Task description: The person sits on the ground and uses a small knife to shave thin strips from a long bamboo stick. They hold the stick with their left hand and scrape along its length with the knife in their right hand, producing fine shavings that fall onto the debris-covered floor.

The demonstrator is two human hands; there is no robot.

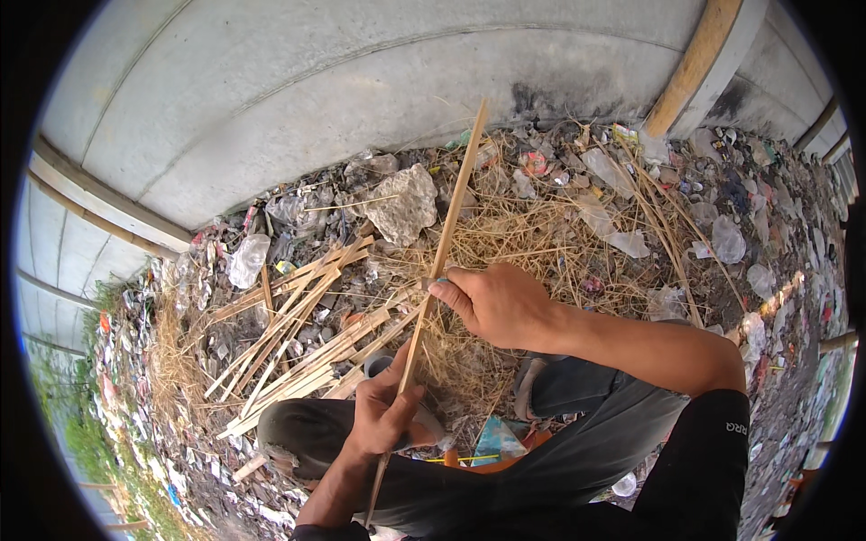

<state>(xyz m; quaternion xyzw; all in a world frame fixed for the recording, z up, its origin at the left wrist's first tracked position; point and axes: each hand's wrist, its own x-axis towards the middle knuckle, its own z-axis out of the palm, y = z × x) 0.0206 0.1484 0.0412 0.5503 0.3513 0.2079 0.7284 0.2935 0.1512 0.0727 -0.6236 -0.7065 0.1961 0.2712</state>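
A long, thin bamboo strip (462, 194) slants up and away from my lap, its far end rising in front of the wall. Its lower part is gripped in my left hand (379, 413), thumb and fingers closed around it. My right hand (505, 305) is closed at about the strip's middle, with the thumb pressed close to it. A short grey edge, apparently a small knife (429, 283), shows at the right thumb against the strip; its handle is hidden in the fist. Left of my hands, a pile of split bamboo strips (302, 311) lies on the ground.
Straw-like shavings (532, 243) cover the ground ahead, near a large rough stone (403, 206). Plastic litter (727, 239) is strewn around. Longer thin sticks (663, 221) lie at the right. A grey concrete wall (361, 99) with a wooden post (695, 68) stands beyond.
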